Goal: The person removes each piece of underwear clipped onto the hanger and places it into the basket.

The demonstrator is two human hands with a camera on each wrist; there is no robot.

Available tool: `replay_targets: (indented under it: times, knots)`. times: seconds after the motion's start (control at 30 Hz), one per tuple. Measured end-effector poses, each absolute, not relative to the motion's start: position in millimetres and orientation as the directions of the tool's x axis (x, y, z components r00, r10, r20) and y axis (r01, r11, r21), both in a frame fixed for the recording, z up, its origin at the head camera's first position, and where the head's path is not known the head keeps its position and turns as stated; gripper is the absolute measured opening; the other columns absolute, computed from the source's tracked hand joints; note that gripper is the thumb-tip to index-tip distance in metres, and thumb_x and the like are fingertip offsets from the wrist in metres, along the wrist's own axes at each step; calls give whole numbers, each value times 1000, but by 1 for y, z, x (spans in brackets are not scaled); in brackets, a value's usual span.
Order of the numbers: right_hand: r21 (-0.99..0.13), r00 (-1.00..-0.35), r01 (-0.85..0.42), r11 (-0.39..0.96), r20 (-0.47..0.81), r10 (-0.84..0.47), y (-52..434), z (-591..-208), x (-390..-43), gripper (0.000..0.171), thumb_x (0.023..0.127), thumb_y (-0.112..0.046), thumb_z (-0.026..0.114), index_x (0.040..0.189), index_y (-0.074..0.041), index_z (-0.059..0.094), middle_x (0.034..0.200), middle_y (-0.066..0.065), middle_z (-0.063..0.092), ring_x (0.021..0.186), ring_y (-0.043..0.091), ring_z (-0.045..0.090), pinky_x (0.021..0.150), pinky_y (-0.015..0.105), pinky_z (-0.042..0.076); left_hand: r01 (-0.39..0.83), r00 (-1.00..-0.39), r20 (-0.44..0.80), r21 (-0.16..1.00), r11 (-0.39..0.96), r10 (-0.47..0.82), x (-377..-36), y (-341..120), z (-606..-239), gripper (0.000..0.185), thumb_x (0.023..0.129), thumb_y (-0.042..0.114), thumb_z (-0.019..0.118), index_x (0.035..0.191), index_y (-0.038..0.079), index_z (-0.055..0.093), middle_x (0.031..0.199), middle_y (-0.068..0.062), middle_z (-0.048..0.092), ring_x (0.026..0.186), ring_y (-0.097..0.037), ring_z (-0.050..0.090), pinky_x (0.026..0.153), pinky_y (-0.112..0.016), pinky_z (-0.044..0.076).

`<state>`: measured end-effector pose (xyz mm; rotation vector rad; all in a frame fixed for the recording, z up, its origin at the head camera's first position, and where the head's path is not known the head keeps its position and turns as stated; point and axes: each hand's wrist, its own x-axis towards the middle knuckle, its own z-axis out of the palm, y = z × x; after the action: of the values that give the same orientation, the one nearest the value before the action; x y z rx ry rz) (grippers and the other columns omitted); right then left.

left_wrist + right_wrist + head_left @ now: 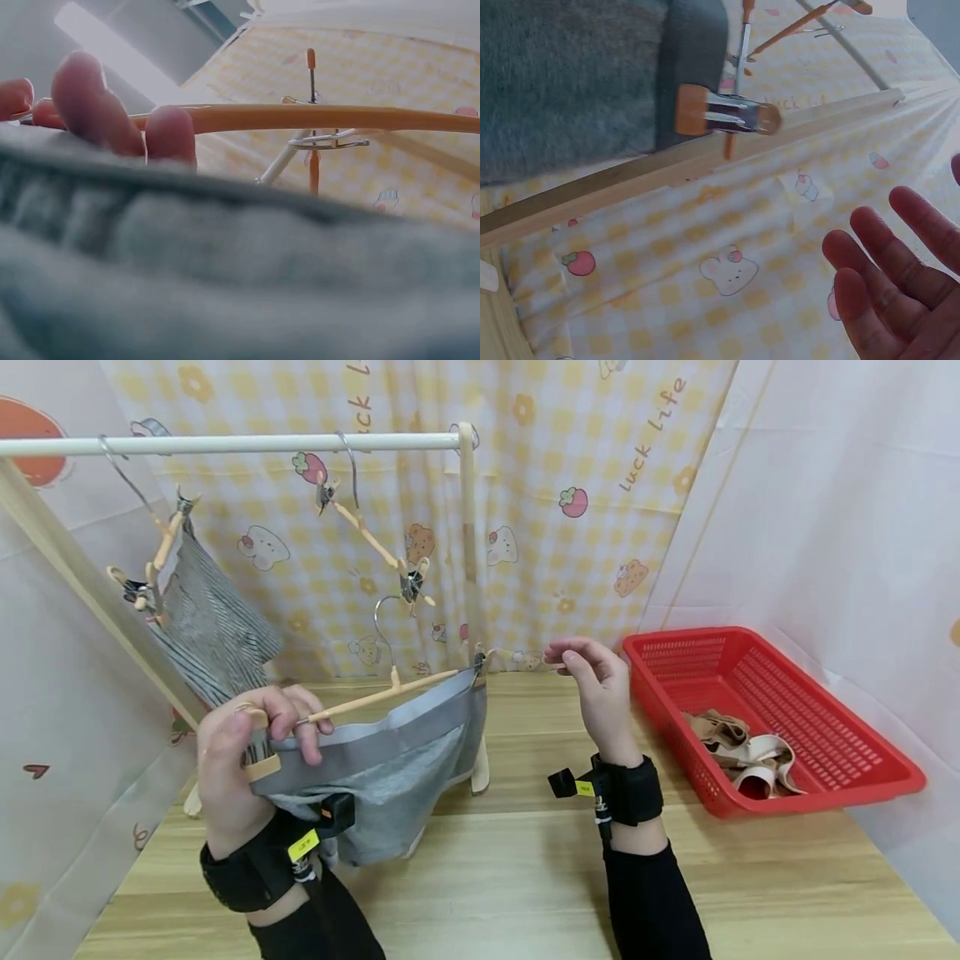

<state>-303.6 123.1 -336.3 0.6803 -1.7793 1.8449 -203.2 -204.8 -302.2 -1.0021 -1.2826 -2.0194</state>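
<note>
My left hand (234,768) grips the left end of a wooden clip hanger (360,700), its fingers around the clip there. From the hanger hang grey underpants (397,777), their waistband along the bar. A clip (731,116) holds the waistband's right corner, plain in the right wrist view. The underpants' cloth (225,262) fills the lower left wrist view, with fingers over the hanger bar (337,118). My right hand (603,697) is apart from the garment, right of it, with loosely extended fingers and nothing held.
A white rail (247,443) on a wooden stand carries a hanger with a striped grey garment (217,610) and a bare clip hanger (367,535). At the right, a red basket (810,693) contains brown and white cloth items (750,756). The wooden tabletop (510,877) lies below.
</note>
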Motion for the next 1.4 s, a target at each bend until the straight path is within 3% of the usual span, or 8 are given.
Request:
replay_targets:
  times: [0.3, 0.47, 0.63, 0.8, 0.9, 1.03, 1.17, 1.4]
  knots:
    - [-774, -754, -633, -2, 618, -221, 124, -322, -285, 32, 103, -13, 48, 121, 9, 63, 115, 21, 66, 105, 22, 61, 90, 34, 46, 586, -506, 859, 405, -702, 74, -211, -202, -301, 35, 94, 18, 39, 64, -1, 39, 58, -18, 59, 69, -33, 55, 62, -36, 38]
    - [-765, -722, -642, -60, 629, -288, 131, -316, -272, 39, 106, -22, 46, 101, 9, 68, 92, 12, 70, 83, 22, 67, 82, 32, 50, 537, -426, 894, 371, -757, 136, -217, -194, -298, 38, 96, 23, 39, 67, -2, 41, 61, -18, 61, 68, -33, 55, 58, -35, 34]
    - [-716, -688, -692, -89, 692, -216, 143, -311, -264, 45, 106, -30, 50, 88, 7, 67, 82, 11, 68, 72, 20, 67, 73, 31, 53, 540, -419, 896, 378, -752, 149, -223, -185, -296, 41, 96, 23, 40, 75, -9, 55, 61, -17, 61, 64, -31, 55, 57, -35, 36]
    - [-666, -655, -739, -103, 746, -122, 153, -308, -256, 46, 103, -36, 54, 86, 4, 68, 81, 9, 67, 70, 18, 68, 66, 28, 52, 661, -509, 856, 456, -596, 90, -222, -180, -300, 40, 95, 22, 47, 84, -12, 65, 65, -17, 64, 61, -28, 58, 58, -34, 42]
    - [-622, -621, -761, -181, 781, -71, 157, -304, -254, 47, 101, -36, 58, 86, 8, 66, 81, 11, 68, 71, 20, 68, 68, 29, 52, 778, -580, 814, 537, -326, -45, -219, -177, -300, 42, 96, 25, 53, 83, -11, 69, 70, -15, 68, 60, -22, 58, 57, -29, 37]
    - [-565, -578, -787, -248, 815, -23, 161, -299, -251, 50, 98, -37, 62, 87, 12, 63, 79, 15, 68, 76, 25, 67, 77, 32, 50, 806, -588, 793, 592, -26, -157, -221, -173, -299, 54, 97, 43, 61, 80, -7, 71, 74, -11, 70, 58, -15, 51, 53, -26, 22]
    - [-548, -573, -788, -280, 819, 10, 164, -296, -249, 52, 95, -39, 65, 86, 13, 63, 77, 16, 69, 73, 26, 68, 76, 32, 51, 800, -588, 790, 599, 21, -173, -223, -171, -300, 65, 90, 59, 64, 73, -3, 70, 68, -9, 67, 56, -12, 56, 50, -23, 26]
    - [-553, -590, -775, -307, 807, 36, 168, -299, -239, 54, 92, -40, 69, 86, 14, 64, 76, 16, 68, 61, 20, 67, 66, 28, 56, 818, -565, 800, 575, -8, -200, -219, -169, -303, 68, 87, 59, 66, 69, -5, 67, 55, -5, 60, 49, -11, 55, 43, -22, 28]
